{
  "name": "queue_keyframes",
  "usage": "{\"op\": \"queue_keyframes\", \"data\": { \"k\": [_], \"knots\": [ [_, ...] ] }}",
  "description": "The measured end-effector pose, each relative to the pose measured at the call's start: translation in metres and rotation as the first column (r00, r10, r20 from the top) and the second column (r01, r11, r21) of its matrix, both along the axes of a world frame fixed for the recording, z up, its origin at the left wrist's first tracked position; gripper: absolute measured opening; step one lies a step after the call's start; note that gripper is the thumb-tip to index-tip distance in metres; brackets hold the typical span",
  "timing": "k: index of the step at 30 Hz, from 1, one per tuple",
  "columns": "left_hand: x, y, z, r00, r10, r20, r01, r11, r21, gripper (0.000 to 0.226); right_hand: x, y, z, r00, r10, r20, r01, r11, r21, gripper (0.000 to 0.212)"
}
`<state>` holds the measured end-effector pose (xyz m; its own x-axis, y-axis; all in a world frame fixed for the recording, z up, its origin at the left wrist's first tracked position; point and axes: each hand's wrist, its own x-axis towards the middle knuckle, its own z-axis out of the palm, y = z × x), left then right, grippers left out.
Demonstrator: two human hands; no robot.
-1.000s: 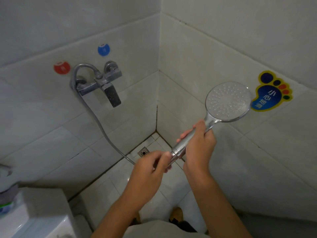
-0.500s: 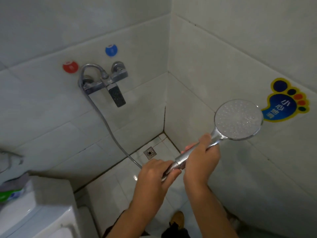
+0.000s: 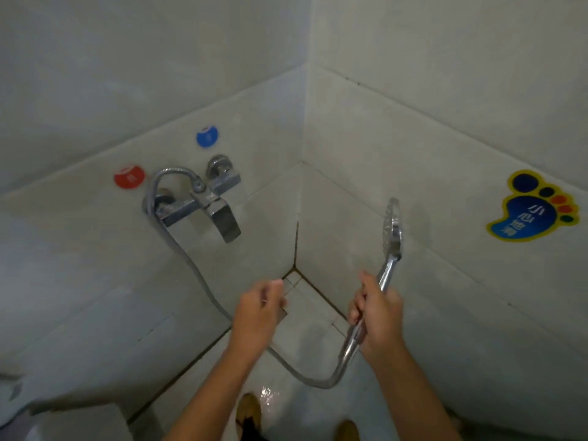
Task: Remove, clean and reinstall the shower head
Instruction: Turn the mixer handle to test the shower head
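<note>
The right hand (image 3: 378, 316) held the shower head (image 3: 392, 229) by its chrome handle, fingers wrapped firmly round it, the spray face turned edge-on toward the corner of the tiled walls. The left hand (image 3: 259, 308) hung free just beside the hose (image 3: 191, 268), its grip loosely curled and holding nothing. The hose looped from the wall tap (image 3: 203, 198) down near the wet floor (image 3: 305, 405) and up to the handle. A one-handed hold on wet chrome could slip, and twisting the joint might strain the hose or drop a washer toward the floor drain. No containers showed in view.
</note>
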<state>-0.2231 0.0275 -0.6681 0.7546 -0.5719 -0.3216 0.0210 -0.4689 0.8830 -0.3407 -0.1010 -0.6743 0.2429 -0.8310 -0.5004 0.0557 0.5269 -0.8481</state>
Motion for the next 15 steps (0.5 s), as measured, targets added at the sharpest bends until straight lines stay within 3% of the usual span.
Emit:
{"op": "queue_keyframes", "data": {
  "k": [2,4,6,7,9,15],
  "knots": [
    [0.055,0.002,-0.007,0.988,0.148,0.036,-0.150,0.987,0.059,0.027,0.010,0.002,-0.001,0.994,-0.028,-0.103,0.020,0.997,-0.075,0.036],
    [0.104,0.001,-0.018,0.980,0.185,0.066,-0.191,0.978,0.088,0.025,0.016,0.003,0.000,0.985,-0.049,-0.168,0.029,0.992,-0.121,0.035],
    [0.134,-0.002,-0.030,0.980,0.160,0.116,-0.179,0.969,0.172,0.046,0.020,0.003,0.002,0.977,-0.069,-0.204,0.039,0.989,-0.146,0.034],
    [0.144,-0.005,-0.037,0.983,0.145,0.113,-0.163,0.973,0.167,0.045,0.022,0.002,0.002,0.973,-0.080,-0.216,0.047,0.987,-0.151,0.034],
    [0.153,-0.011,-0.041,0.990,0.109,0.091,-0.116,0.990,0.078,0.021,0.026,0.000,0.003,0.968,-0.102,-0.228,0.067,0.986,-0.156,0.034],
    [0.176,-0.020,-0.059,0.980,0.023,0.195,-0.049,0.991,0.128,0.033,0.038,-0.006,0.007,0.967,-0.145,-0.208,0.115,0.982,-0.152,0.034]
  ]
}}
